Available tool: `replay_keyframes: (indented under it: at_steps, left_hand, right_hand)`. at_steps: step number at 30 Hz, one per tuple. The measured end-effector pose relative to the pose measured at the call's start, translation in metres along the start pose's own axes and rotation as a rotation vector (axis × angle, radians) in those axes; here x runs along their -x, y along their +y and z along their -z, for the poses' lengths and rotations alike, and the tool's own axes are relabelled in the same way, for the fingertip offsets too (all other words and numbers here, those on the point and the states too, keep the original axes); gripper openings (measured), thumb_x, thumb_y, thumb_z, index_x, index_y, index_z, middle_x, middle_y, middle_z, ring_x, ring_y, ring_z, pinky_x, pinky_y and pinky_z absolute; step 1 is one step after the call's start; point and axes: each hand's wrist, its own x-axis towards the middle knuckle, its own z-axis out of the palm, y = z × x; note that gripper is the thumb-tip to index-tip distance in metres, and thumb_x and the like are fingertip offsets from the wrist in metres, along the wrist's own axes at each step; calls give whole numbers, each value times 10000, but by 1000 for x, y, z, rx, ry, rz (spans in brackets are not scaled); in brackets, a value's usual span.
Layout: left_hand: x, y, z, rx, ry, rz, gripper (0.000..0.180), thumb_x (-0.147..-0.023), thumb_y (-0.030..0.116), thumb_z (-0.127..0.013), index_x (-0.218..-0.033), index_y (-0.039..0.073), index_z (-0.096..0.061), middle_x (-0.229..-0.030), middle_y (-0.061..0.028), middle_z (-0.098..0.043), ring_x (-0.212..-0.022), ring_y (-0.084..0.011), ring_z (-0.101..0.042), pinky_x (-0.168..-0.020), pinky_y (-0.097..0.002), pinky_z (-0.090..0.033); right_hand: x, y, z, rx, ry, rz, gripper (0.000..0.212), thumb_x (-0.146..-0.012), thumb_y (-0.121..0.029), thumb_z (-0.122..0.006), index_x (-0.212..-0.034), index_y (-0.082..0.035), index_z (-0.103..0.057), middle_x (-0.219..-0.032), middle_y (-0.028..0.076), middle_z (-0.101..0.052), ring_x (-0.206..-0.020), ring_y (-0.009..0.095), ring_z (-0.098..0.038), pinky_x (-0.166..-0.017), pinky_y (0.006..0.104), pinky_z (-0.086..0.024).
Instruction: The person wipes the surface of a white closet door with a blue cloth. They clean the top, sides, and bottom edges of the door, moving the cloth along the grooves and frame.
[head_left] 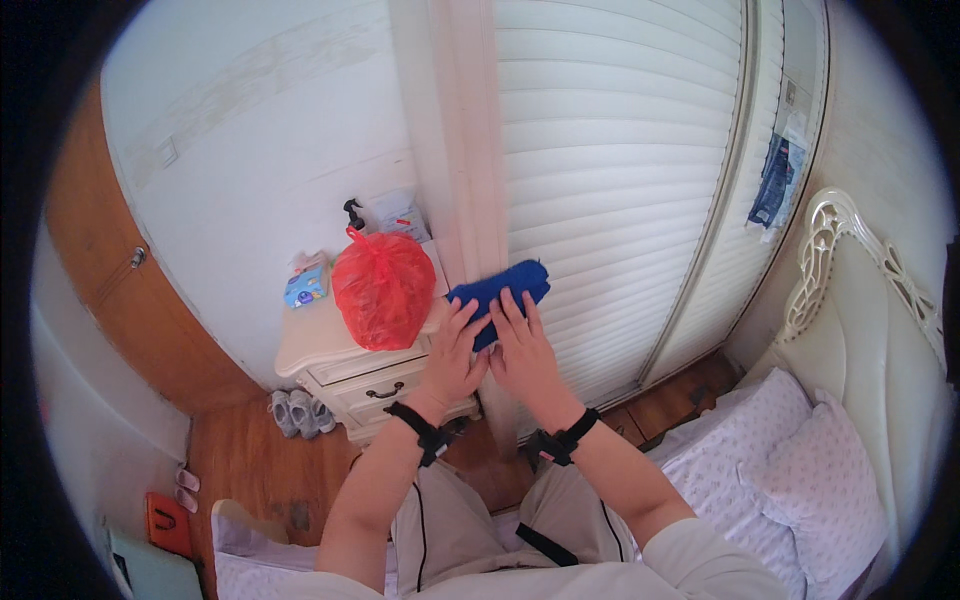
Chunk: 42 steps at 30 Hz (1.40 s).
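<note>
A dark blue folded cloth (521, 281) is held up in front of me, at the right front corner of the cream nightstand (322, 352). My left hand (456, 348) grips its left part, fingers laid over the top. Beside it, my right hand (520, 345) holds the middle, its fingers spread across the fabric and its thumb close to the left thumb. The cloth's underside is hidden. Left of the hands, a knotted red plastic bag (383, 292) sits on the nightstand; its contents cannot be made out.
Behind the bag stand a black spray nozzle (353, 213) and a white packet (398, 214). A blue tissue pack (306, 287) lies left. Grey shoes (298, 413) are on the floor. White louvred wardrobe doors (610, 150) rise ahead; a bed with pillows (815, 470) is at right.
</note>
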Motion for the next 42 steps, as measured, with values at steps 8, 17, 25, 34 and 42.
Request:
replay_keyframes:
  at_steps: [8, 17, 25, 34, 42]
  left_hand:
    - [72, 5, -57, 263, 119, 516, 231, -841, 58, -576, -1063, 106, -615, -1263, -197, -449, -1237, -376, -395, -1029, -423, -330]
    - [101, 12, -86, 519, 150, 934, 78, -793, 52, -647, -868, 71, -636, -1057, -166, -545, -1111, -341, -484, -965, -384, -369]
    - [30, 11, -57, 477, 321, 742, 61, -781, 45, -661, -828, 63, -626, -1025, -149, -527, -1080, -331, -487, -943, -384, -370]
    - [50, -7, -76, 914, 397, 897, 89, -787, -2, -675, -823, 68, -634, -1078, -84, -515, -1034, -200, -511, -890, -304, -396]
    - [113, 2, -97, 985, 263, 1084, 89, -766, -42, -675, -778, 41, -644, -959, -67, -586, -917, -172, -560, -852, -285, -414]
  right_hand:
    - [69, 5, -36, -57, -171, -117, 695, -702, -58, -603, -1349, 12, -358, -1421, 237, -289, -1290, 481, -280, -1070, 494, -291]
    - [103, 7, -58, -466, -96, -339, 525, -766, -60, -594, -1274, -4, -472, -1422, 237, -266, -1319, 451, -244, -1086, 477, -246]
    - [30, -4, -22, -384, 143, -208, 459, -760, -31, -601, -1212, -6, -528, -1440, 273, -238, -1302, 440, -286, -1073, 468, -265]
    - [33, 30, -36, -463, 73, -237, 452, -729, 62, -567, -1116, -147, -671, -1430, 136, -322, -1225, 322, -391, -1015, 393, -348]
    - [117, 43, -81, -481, -41, -354, 515, -706, 89, -555, -1148, -154, -660, -1468, 134, -265, -1230, 323, -395, -1002, 395, -368]
